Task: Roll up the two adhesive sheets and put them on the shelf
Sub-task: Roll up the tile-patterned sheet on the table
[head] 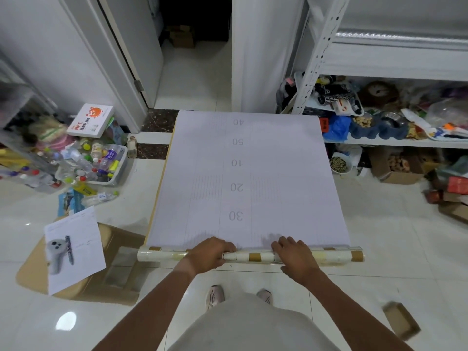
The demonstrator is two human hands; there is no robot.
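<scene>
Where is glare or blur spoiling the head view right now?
Head view: ceiling-light glare on the floor tiles at lower left; the small cardboard box at lower right is blurred; wide-angle bending curves the shelf upright; the sheet's numbers stay readable.

Sheet (248, 178) spread mid-floor, rolled end (250, 256) at 6 o'clock under both hands; bottle bin (111, 171) at 9, shelf rack (395, 141) at 2, cardboard (83, 272) at 8.
</scene>
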